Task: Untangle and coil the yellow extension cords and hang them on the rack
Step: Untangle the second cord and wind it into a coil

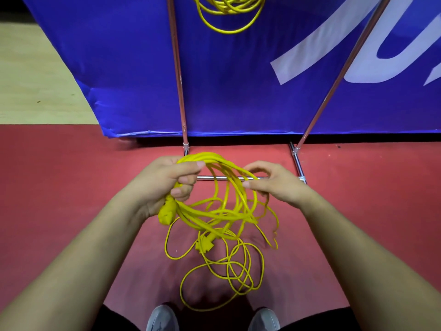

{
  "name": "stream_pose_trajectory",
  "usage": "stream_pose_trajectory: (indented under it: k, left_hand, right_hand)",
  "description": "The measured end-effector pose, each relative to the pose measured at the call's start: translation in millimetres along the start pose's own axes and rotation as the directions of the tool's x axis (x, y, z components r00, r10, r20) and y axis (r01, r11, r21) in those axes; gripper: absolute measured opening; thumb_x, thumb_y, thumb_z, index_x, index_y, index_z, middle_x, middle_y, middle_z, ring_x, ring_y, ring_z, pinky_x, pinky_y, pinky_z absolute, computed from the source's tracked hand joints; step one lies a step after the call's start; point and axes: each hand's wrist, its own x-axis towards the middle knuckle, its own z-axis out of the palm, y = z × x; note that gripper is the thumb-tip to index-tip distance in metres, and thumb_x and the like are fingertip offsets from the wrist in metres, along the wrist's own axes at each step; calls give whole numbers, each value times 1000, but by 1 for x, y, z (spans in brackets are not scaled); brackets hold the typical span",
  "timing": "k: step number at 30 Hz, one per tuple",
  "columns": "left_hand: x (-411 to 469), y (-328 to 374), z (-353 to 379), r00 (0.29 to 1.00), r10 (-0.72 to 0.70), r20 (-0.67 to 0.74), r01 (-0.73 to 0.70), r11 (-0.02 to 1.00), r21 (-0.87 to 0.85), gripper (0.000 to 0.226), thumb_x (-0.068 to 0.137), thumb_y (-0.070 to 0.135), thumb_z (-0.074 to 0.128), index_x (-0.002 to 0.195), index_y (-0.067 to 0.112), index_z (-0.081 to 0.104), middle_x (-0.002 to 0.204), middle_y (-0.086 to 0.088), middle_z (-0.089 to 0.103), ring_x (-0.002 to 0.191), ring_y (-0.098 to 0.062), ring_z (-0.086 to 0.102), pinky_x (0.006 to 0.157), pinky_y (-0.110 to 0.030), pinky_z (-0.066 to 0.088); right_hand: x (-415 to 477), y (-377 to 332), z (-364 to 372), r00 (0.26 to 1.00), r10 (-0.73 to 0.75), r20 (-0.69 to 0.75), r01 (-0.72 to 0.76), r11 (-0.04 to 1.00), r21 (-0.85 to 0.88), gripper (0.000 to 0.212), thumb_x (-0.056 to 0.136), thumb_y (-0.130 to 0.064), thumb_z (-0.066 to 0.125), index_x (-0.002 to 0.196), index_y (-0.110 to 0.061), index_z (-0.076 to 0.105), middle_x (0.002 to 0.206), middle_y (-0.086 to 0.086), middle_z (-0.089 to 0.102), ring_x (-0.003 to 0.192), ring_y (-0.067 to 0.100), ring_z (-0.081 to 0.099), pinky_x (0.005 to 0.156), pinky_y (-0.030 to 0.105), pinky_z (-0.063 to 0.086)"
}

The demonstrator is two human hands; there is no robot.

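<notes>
In the middle of the frame, gripping a half-wound yellow extension cord (202, 215) in the left hand (164, 185), fingers curled tight round its loops above a plug (167, 215), and pinching one strand at the bundle's right side with the right hand (274, 185). Lower down, trailing into a loose tangle (230, 261) on the red floor (71, 187), with a hung coil (229, 7) on the rack (177, 68) at top centre. Could cinch into a knot if hauled through those crossed loops, or spill turns should the left grip slacken.

The person's left hand (164, 185) and right hand (274, 185) are bare, with short plain nails, on bare forearms. Two grey shoes (162, 318) with rounded toes show, with dark clothing (114, 318) just beside them.
</notes>
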Motion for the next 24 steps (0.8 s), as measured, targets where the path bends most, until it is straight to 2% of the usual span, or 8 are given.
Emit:
stream_pose_trajectory:
  k: [4,7,10,12,17,19,22,24]
  left_hand:
    - [2,8,-12,984,101,-149,-127,976,-179,25,89,16,54,68,17,40,48,7,32,32,-6,30,37,-19,21]
    - [1,11,-15,965,137,-223,-178,968,-177,19,92,14,53,74,13,47,49,4,39,39,-13,45,40,-19,36]
    - [1,6,-14,972,40,-231,-97,966,-238,18,95,13,50,80,8,58,71,-12,69,76,-33,72,63,-33,61]
    - [2,4,-13,978,11,-210,-57,974,-217,18,96,15,47,81,10,57,93,-22,73,88,-35,72,73,-36,59]
    - [4,2,-6,968,5,-252,-64,972,-226,11,88,15,58,88,5,63,62,-7,70,49,-14,66,45,-20,52]
    - [7,0,-5,974,20,-224,-72,971,-229,26,81,19,62,98,-1,65,52,-1,59,41,-11,55,41,-19,46]
    - [9,5,-10,983,21,-183,-81,941,-329,22,82,23,57,91,4,61,44,5,41,36,-6,40,38,-17,36]
    - [9,9,-19,981,60,-183,-129,908,-398,15,87,23,51,83,9,54,42,10,33,33,-3,33,38,-15,30]
  right_hand:
    - [3,30,0,998,59,37,-49,974,-223,28,89,-25,69,66,-13,60,60,2,48,59,11,42,58,29,34]
    - [4,49,3,983,169,73,-150,965,-214,22,92,-24,64,75,-9,63,66,2,51,61,9,43,61,28,33]
    - [7,53,12,975,218,-33,-216,976,38,12,95,-13,60,87,-4,57,67,7,63,60,8,62,67,28,46]
    - [9,42,17,963,244,-119,-207,944,258,11,97,-16,58,89,-9,53,65,9,60,60,21,68,66,32,53]
    - [9,-3,23,971,45,-233,-36,998,46,15,98,-21,55,87,-10,58,56,6,53,37,14,45,41,18,34]
    - [8,-13,27,971,-17,-240,21,1000,12,16,97,-20,56,87,-8,60,56,7,54,38,17,46,40,17,34]
    - [7,-8,25,977,18,-211,8,992,122,16,97,-19,57,83,-11,60,56,7,50,39,15,41,42,20,36]
    - [4,12,14,988,82,-129,-84,996,-16,21,95,-18,60,75,-13,56,56,6,47,40,12,37,41,19,31]
